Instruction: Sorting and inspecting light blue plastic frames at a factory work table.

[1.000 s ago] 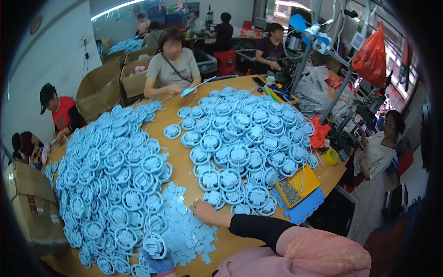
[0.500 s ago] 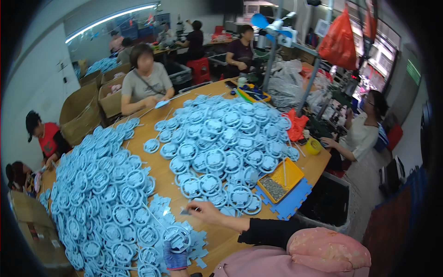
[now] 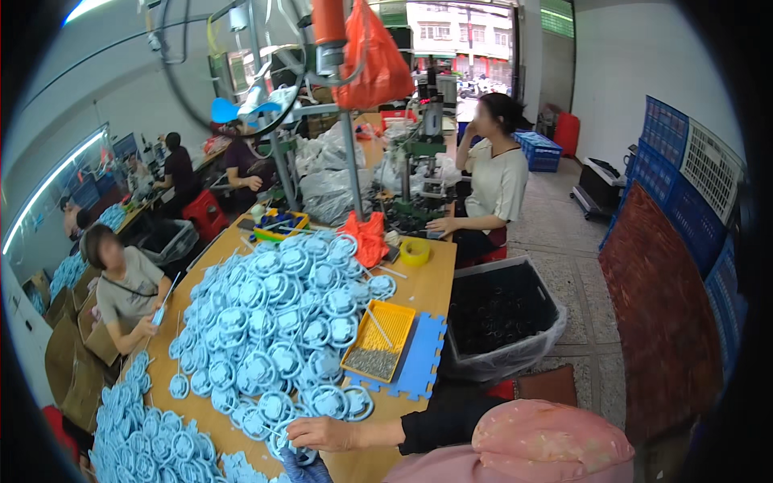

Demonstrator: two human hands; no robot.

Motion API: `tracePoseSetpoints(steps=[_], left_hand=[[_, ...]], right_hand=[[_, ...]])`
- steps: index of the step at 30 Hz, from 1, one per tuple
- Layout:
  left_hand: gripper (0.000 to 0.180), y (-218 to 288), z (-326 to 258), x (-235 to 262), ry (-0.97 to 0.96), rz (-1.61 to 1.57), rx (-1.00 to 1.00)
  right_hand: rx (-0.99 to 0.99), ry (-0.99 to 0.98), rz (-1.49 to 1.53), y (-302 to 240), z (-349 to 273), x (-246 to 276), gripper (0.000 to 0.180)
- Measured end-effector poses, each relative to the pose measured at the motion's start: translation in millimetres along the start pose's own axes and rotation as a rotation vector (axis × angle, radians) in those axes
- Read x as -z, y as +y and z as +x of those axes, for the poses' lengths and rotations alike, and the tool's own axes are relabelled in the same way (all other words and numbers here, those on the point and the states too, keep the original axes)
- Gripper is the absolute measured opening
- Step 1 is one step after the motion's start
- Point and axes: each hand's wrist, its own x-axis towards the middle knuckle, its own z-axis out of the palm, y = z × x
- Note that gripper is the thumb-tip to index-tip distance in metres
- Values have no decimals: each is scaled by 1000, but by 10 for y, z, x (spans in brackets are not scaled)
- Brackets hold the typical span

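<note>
At the bottom middle, my left hand (image 3: 307,468), in a blue glove, grips a light blue round plastic part (image 3: 304,456). Only the part's edge shows between my hands; the rest is covered. My bare right hand (image 3: 324,433) lies right above it, fingers bent and pressed together at the part. What those fingertips pinch, if anything, is hidden. A large heap of the same round blue parts (image 3: 262,322) begins just beyond my hands. Flat light blue pieces (image 3: 240,465) lie left of my gloved hand.
A yellow tray (image 3: 407,342) of small metal pieces rests on a blue foam mat (image 3: 420,354). Another heap of blue parts (image 3: 153,439) fills the left side. A lined bin (image 3: 515,362) stands at the table's right. People sit across and to the right; a red bag (image 3: 374,68) hangs overhead.
The view has swung to the right. My right hand, earlier apart with a small grey piece in its fingers, has come to the part in my left hand.
</note>
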Motion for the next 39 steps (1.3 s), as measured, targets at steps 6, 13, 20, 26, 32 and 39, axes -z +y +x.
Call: tracePoseSetpoints(steps=[6,13,20,26,32,39], left_hand=[[26,-729,258,-391,-57,-75,196],[49,-1457,347,-1308,-82,326,201],[44,-2254,700,-1540,-173,394,39],[49,-2467,760,-1825,-168,630,16],[54,-2681,1149,-1330,-506,1828,-436],[56,-2583,873,-1599,-116,734,50]], right_hand=[[-150,-31,-121,-14,-564,875,32],[-717,401,187,312,-1108,1743,39],[-1038,367,1114,423,-1545,2449,37],[-1072,311,935,545,-1682,2759,44],[-1057,256,947,583,-1756,2843,47],[-1018,222,685,671,-1697,2700,48]])
